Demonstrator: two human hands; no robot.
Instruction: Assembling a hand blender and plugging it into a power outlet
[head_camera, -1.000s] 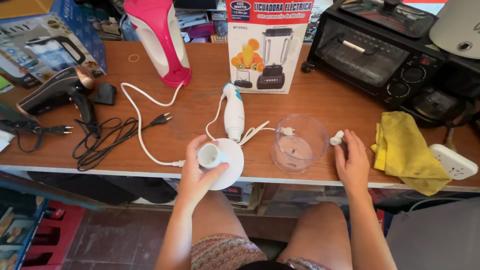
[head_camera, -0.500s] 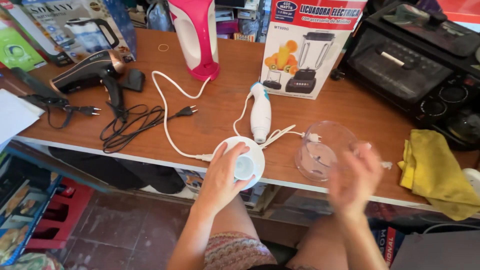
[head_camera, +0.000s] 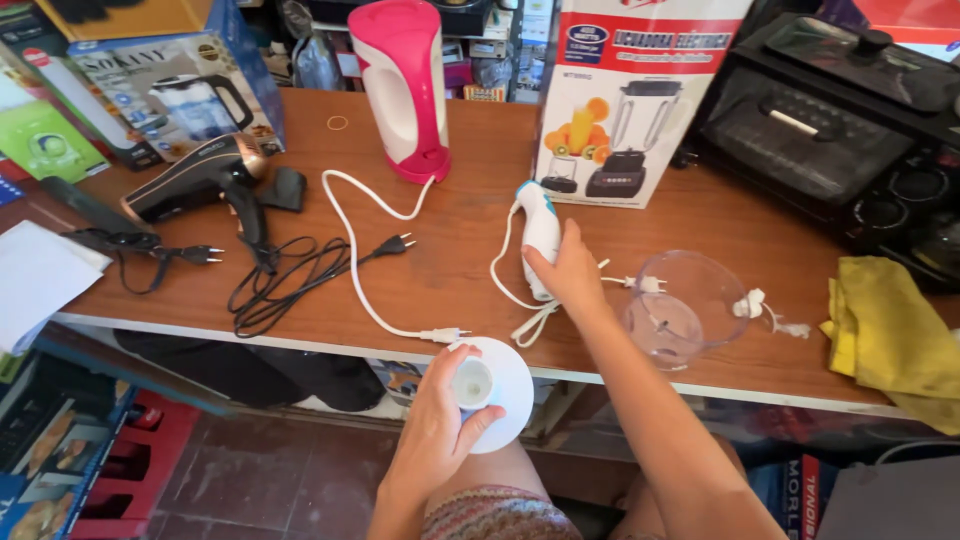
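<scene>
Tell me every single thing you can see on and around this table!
white round lid: one, white, held at the table's front edge
hand blender motor: one, white and blue, mid-table, with a white cord
clear bowl: one, see-through, right of the hand blender motor
hair dryer: one, black and bronze, left side, black cord beside it
kettle: one, pink and white, at the back
blender box: one, white, standing at the back
toaster oven: one, black, back right
cloth: one, yellow, far right
table: one, brown wood
left hand: one, holding the white round lid
right hand: one, gripping the hand blender motor
</scene>
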